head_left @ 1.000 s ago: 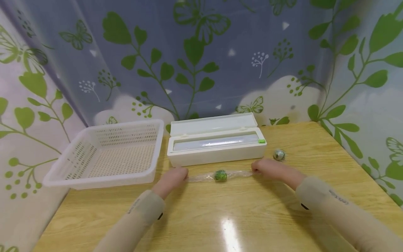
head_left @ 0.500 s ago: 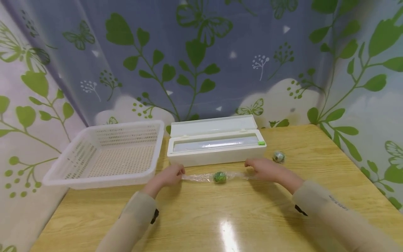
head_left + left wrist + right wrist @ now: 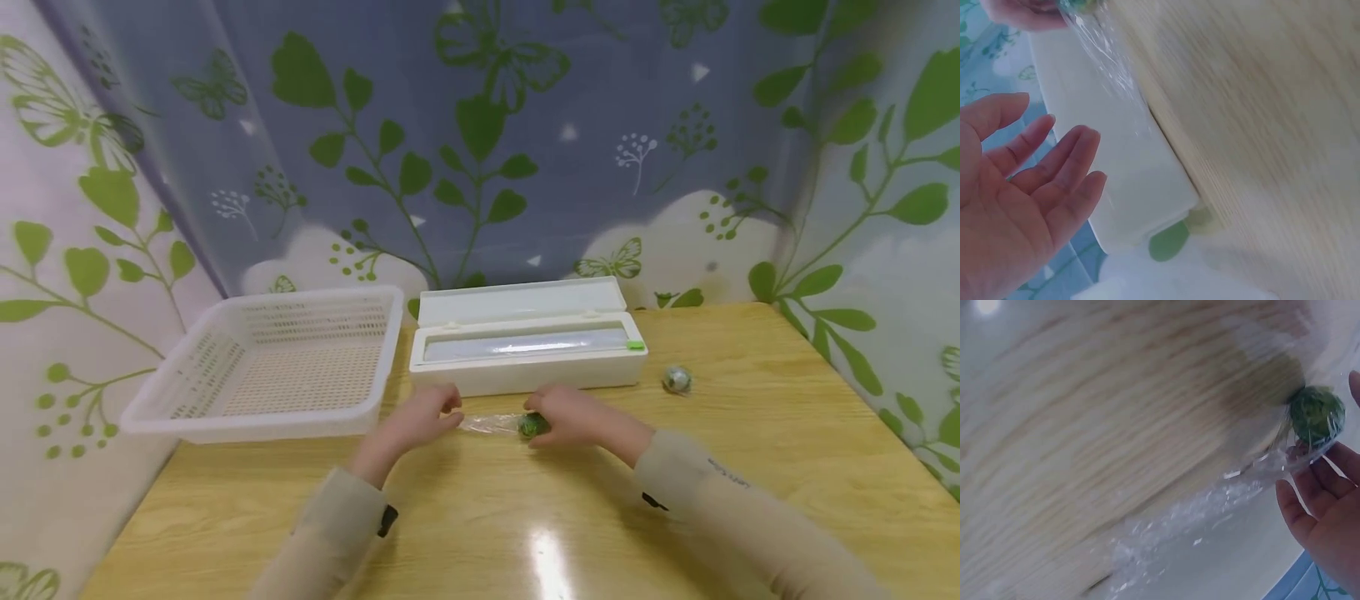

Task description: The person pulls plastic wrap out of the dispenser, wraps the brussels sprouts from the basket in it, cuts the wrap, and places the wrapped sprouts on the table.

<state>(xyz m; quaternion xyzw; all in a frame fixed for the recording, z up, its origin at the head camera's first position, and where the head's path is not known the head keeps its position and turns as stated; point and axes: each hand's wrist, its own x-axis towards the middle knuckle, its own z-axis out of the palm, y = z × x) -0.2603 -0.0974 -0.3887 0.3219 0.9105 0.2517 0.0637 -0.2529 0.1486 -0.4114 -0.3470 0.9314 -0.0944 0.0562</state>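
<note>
A small green ball with a leaf-like surface lies wrapped in clear plastic film on the table. My right hand reaches around it in the head view. In the right wrist view, fingertips meet the underside of the green ball, while the thumb stands apart at the frame's edge. Beside the film's left end is my left hand. Its fingers are loosely bent with nothing between them in the left wrist view, where the palm shows.
Behind the hands stands a long white box, lid raised, with a film roll inside. A white plastic basket sits to the left. A second wrapped ball lies right on the wooden table.
My right hand has let go of the film's right end and moved left to the green ball. My left hand has released the film's left end and stays near it.
</note>
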